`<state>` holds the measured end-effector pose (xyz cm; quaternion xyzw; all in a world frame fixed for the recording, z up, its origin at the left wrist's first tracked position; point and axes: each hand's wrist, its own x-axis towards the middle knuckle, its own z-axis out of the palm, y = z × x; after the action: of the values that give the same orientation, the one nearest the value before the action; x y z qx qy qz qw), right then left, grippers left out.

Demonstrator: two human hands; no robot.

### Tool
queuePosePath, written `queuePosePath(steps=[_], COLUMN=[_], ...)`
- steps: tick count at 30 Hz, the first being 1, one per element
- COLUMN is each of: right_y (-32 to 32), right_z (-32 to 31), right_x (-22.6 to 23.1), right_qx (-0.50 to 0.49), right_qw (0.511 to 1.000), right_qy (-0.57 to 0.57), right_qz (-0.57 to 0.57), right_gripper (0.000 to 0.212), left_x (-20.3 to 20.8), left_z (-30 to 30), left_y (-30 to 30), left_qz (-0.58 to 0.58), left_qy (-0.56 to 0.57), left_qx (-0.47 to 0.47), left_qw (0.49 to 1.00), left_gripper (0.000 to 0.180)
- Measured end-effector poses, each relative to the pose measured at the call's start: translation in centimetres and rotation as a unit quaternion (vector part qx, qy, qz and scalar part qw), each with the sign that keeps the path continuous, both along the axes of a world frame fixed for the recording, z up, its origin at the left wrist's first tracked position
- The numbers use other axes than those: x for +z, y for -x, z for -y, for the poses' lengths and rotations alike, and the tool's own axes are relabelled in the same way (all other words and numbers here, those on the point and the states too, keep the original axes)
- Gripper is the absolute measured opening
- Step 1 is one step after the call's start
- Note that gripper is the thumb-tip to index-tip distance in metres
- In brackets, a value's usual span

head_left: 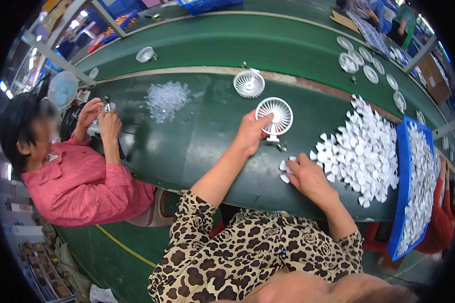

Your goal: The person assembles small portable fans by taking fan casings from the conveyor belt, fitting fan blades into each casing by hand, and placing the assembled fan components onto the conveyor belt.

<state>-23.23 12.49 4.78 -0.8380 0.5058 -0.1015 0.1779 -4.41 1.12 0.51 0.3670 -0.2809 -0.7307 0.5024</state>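
Note:
My left hand (254, 132) grips a white round fan housing (282, 112) with radial ribs, its thumb inside the rim. A small stem and a metal-looking bit hang from the housing's lower edge. Lower and to the right, my right hand (308, 177) has its fingers closed round a small white fan blade (286, 166) with several lobes, just above the green table (212, 146). A large heap of similar white fan blades (361, 151) lies right of that hand. Another ribbed fan housing (248, 84) rests on the table beyond my left hand.
A blue tray (403, 151) full of white blades stands at the right. Clear small parts (167, 101) form a pile at the left. Farther back runs a green conveyor belt (202, 45) carrying round housings (370, 74). A co-worker in a pink shirt (81, 187) works at the left.

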Motion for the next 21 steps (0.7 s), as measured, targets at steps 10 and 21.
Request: queuePosePath(steps=[10, 21], right_y=[-1.0, -1.9], right_z=[3.9, 8.0], right_x=[5.0, 1.0], right_qx=[-0.045, -0.020], right_qw=[0.976, 0.968], right_qy=[0.129, 0.182], right_qz=[0.170, 0.174], right_gripper=[0.041, 0.041], left_x=[1.9, 1.1], left_z=[-1.2, -2.1], left_y=[0.6, 1.7], left_qz=[0.024, 0.074], left_qy=[0.022, 0.091], left_qx=[-0.070, -0.049], left_qw=[0.997, 0.992], left_gripper=[0.040, 0.027])
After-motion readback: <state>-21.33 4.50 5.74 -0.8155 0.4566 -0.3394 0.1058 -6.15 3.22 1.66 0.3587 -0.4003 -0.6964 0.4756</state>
